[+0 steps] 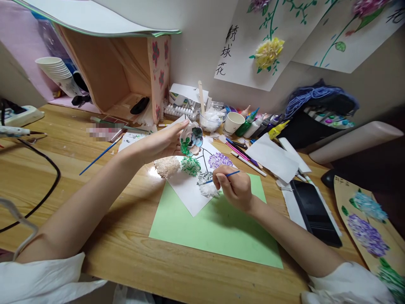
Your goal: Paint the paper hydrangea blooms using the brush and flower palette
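Observation:
My left hand [169, 141] grips a round, flower-shaped paint palette [191, 140] with green, black and pale blue paint in its wells, tipped toward me. In my right hand [234, 185] is a thin blue paintbrush [234, 173], its tip at a white flower clump streaked with black [205, 178]. That clump sits on a white sheet [191, 204] with drawn dark stems, beside a plain white clump [209, 191], a green one [190, 166] and a purple one [220, 159]. A beige clump [166, 167] lies at the sheet's left edge. Beneath is a green sheet [218, 236].
Behind the work stand a paper cup [234, 123], paint bottles [247, 123] and a bowl of white scraps [212, 121]. Pens [248, 162] and a black case [314, 213] lie right. Another blue brush [100, 155] and a black cable [52, 185] lie left.

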The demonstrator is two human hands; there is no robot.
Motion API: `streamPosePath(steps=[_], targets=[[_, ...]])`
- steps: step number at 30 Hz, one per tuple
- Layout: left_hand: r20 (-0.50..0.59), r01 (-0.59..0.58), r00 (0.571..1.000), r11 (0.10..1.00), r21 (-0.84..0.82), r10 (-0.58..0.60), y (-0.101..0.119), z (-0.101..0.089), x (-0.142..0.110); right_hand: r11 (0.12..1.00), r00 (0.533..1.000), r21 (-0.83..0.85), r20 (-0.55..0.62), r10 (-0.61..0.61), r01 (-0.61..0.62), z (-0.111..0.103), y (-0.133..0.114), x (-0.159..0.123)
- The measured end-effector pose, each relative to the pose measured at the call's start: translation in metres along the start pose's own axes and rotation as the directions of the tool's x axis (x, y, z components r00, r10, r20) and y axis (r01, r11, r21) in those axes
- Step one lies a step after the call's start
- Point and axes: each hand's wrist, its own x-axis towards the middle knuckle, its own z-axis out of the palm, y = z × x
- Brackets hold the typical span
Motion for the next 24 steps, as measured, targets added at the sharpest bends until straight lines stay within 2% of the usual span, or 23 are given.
streamPosePath(steps=[7,11,15,24], targets=[[0.016,-0.005,1.000,1.000,-0.002,0.005,0.0007,0.0012,-0.0006,1.000,1.000,-0.019,0.009,0.014,-0.013,-0.0018,0.0006,0.0001],[0.031,-0.026,0.999,1.000,-0.012,0.027,0.0001,0.0006,-0.0002,0.999,0.999,-0.020,-0.027,0.033,-0.033,-0.0035,0.0003,0.0017],[0.013,-0.006,1.000,1.000,0.016,0.006,0.0020,0.0021,-0.0018,0.999,1.000,-0.036,0.008,0.023,-0.022,-0.0039,-0.0006,0.0029],[0.006,0.000,1.000,0.999,0.036,-0.001,0.0014,0.0007,-0.0008,0.998,1.000,-0.068,-0.010,0.000,-0.001,-0.0046,-0.0005,0.0031]])
